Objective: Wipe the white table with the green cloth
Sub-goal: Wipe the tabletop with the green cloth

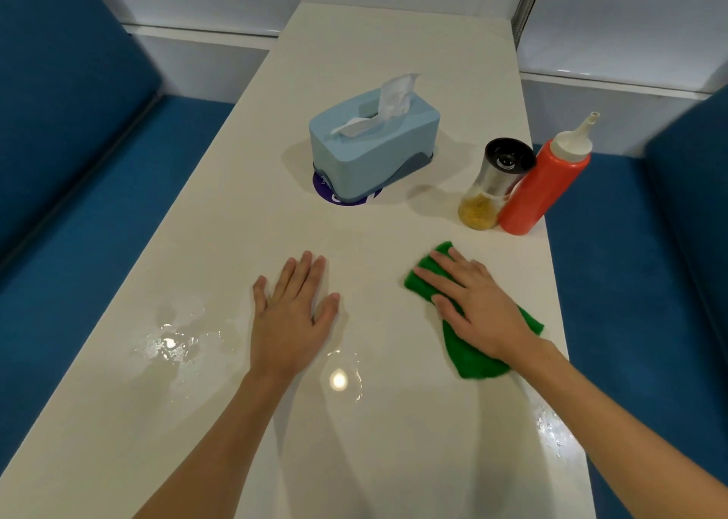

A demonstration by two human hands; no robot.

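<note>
- Right grip lies flat, fingers straight, pressing the green cloth beneath it onto the white tabletop.
- Left grip rests released, palm down, holding nothing.
- Cloth looks soft, light and floppy; palm pressure mid-cloth should carry it.

Middle of green cloth covered by right hand. Purple disc, possibly a sticker, mostly under tissue box; white marking illegible. Near end of white table cut off at lower edge.
</note>
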